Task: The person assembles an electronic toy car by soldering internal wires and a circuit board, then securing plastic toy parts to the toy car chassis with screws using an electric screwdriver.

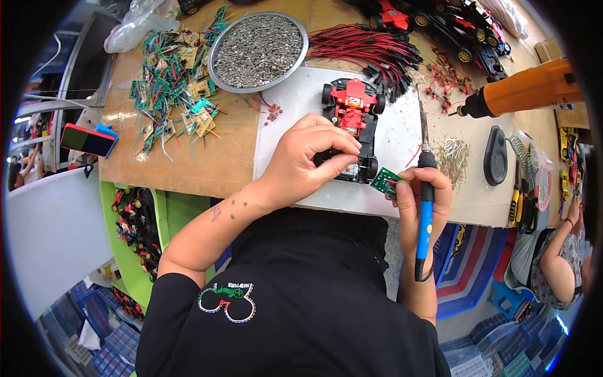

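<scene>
A toy car chassis [355, 103] with red and black parts and black wheels lies on the white work surface [282, 125]. Over its near left part my left hand [308, 151] is closed, thumb and fingertips pinched together; whatever is between them is too small to make out. My right hand [442, 188] grips the blue handle of a soldering iron [425, 217], its tip pointing away from me. The same hand pinches a small green circuit board [384, 182] between thumb and finger, beside the near right wheel of the chassis.
A metal bowl [213, 60] of small metal parts stands at the back, left of red-and-black wires [364, 47]. Green circuit boards [169, 94] are heaped farther left. An orange power screwdriver [531, 91] juts in from the right, above a black oval object [496, 157]. Another person's arm [559, 251] shows at far right.
</scene>
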